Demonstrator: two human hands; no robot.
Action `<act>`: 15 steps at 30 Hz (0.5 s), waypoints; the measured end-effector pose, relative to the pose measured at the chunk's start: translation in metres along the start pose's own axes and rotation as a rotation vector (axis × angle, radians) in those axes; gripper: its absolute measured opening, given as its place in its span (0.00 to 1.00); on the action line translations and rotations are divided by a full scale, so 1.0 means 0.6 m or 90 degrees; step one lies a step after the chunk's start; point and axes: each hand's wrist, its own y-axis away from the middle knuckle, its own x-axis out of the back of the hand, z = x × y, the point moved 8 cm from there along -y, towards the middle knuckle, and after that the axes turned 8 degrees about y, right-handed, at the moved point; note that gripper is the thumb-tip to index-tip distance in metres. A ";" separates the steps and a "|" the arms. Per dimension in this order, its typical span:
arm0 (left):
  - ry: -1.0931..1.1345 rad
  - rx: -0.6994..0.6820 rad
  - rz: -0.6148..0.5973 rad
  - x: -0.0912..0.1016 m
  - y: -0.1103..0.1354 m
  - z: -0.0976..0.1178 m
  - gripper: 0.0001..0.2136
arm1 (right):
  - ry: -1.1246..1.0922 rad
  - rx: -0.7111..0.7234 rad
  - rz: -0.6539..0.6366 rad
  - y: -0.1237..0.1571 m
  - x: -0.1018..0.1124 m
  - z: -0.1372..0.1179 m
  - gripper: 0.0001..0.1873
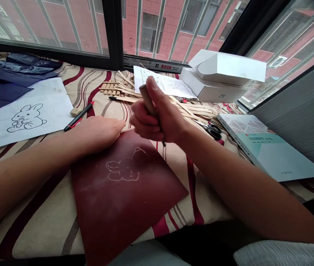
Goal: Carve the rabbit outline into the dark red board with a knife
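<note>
A dark red sheet, looking like a carving block, lies tilted on the striped cloth, its near corner past the table edge. Thin pale lines on it draw a rabbit. My left hand is closed over the sheet's far left edge; most of its fingers are hidden. Above the sheet's far right side, my right hand is wrapped in a fist round a carving tool with a brownish handle, thumb near its top. A short dark tip sticks out below the fist, apart from the sheet.
At left lie a paper with a rabbit drawing, dark blue sheets, an eraser and a black-and-red pen. Wooden sticks, scissors, a white box and a book stand behind and right.
</note>
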 end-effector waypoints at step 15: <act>-0.045 0.017 -0.070 0.002 0.002 0.006 0.13 | 0.220 -0.272 -0.103 0.037 0.041 0.040 0.35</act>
